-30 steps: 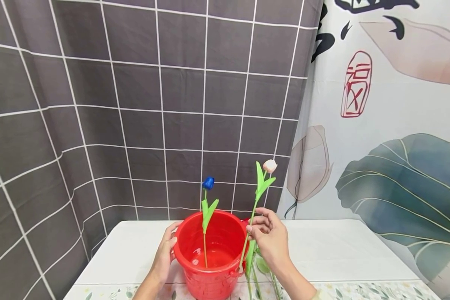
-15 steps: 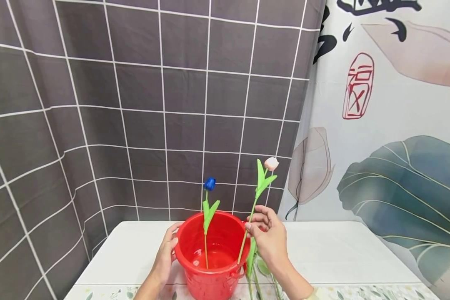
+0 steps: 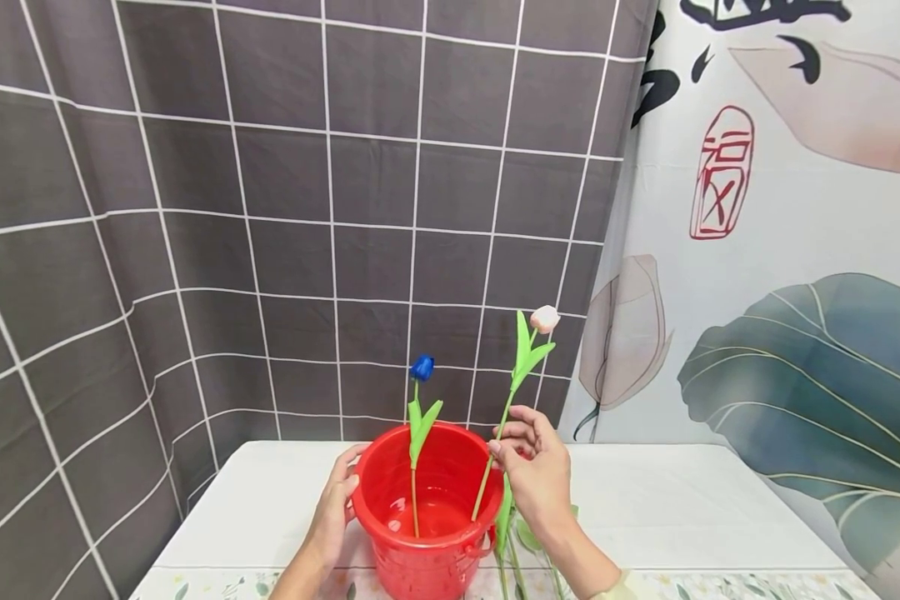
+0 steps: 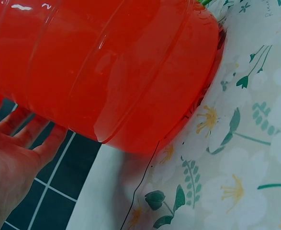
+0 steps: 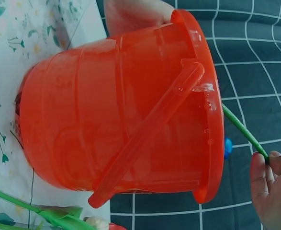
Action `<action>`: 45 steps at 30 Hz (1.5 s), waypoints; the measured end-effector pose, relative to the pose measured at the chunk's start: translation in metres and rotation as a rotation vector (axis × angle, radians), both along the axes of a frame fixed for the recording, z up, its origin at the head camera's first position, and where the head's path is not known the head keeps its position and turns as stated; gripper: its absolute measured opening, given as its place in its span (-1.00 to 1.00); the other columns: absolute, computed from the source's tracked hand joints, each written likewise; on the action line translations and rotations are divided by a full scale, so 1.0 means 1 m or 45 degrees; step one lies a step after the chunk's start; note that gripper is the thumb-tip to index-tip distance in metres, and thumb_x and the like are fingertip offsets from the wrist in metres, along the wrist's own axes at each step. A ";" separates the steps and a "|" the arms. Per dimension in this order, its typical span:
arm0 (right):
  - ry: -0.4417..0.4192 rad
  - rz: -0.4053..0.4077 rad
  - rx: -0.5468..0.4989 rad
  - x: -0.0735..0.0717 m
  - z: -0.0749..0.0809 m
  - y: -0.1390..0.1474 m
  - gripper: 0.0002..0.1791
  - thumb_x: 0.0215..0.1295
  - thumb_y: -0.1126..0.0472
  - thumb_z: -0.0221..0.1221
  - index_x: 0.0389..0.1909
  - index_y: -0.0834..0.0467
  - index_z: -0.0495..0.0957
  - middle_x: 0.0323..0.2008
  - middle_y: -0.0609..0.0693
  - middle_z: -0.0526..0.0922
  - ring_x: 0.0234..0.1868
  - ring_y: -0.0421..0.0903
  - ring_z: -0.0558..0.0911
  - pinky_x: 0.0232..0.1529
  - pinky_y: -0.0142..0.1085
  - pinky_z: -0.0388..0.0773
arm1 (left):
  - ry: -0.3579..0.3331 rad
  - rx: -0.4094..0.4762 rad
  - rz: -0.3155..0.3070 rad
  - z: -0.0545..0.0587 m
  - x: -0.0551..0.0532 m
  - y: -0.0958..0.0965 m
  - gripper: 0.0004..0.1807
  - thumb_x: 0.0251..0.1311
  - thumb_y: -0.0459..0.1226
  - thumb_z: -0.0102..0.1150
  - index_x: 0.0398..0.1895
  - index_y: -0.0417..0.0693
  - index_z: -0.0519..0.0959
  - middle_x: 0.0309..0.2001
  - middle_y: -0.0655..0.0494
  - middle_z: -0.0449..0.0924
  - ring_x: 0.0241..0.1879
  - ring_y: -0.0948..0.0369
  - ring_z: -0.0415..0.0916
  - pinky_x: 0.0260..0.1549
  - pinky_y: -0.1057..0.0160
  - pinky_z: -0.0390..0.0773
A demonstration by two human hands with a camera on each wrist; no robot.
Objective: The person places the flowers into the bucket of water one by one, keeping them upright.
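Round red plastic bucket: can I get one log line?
left hand: touching red bucket | right hand: pinching green-stemmed pale pink tulip partly inside bucket | green-leaved blue tulip: standing in bucket

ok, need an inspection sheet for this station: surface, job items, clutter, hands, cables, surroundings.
Surface: table, white, with a floral print along the near edge.
Job items: red bucket upright, drop-like spots near its rim, whether it holds water unclear; blue flower standing in it; pale flower tilted, its stem end inside the rim; loose flowers lying to the bucket's right.
Clutter: nothing seen.
Hands: left hand against the bucket's side; right hand pinching the pale flower's stem.
Cables: nothing seen.
Surroundings: dark curtain with white grid lines behind; printed sheet at right.
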State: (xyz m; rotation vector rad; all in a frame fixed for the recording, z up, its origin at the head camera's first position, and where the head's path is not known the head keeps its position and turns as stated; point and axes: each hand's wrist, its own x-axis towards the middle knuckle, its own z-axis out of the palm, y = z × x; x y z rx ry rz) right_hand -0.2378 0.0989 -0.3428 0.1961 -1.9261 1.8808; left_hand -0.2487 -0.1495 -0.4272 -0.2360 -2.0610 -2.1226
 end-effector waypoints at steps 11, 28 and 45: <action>0.004 -0.004 0.058 -0.001 -0.004 -0.004 -0.50 0.07 0.54 0.25 0.08 0.22 0.46 -0.23 0.13 0.66 -0.37 -0.12 0.65 -0.36 -0.35 0.63 | 0.011 -0.008 -0.009 0.000 -0.001 -0.001 -0.46 0.31 -0.31 -0.35 0.37 -0.12 0.19 0.25 -0.24 0.32 0.15 -0.10 0.39 -0.05 0.16 0.54; 0.019 0.065 0.197 0.001 -0.009 -0.014 -0.49 0.01 0.59 0.26 0.03 0.20 0.51 -0.31 0.11 0.65 -0.37 -0.09 0.64 -0.39 -0.35 0.63 | 0.022 -0.029 -0.011 0.000 -0.001 -0.002 -0.46 0.31 -0.29 -0.39 0.38 -0.11 0.18 0.25 -0.25 0.32 0.18 -0.12 0.37 -0.05 0.15 0.53; 0.070 0.139 0.302 0.005 -0.012 -0.020 -0.49 0.00 0.57 0.29 0.01 0.15 0.53 -0.30 0.15 0.64 -0.31 -0.08 0.62 -0.33 -0.40 0.61 | 0.025 -0.019 -0.016 -0.001 0.000 -0.002 -0.46 0.31 -0.29 -0.38 0.37 -0.11 0.19 0.24 -0.26 0.33 0.17 -0.13 0.37 -0.05 0.13 0.54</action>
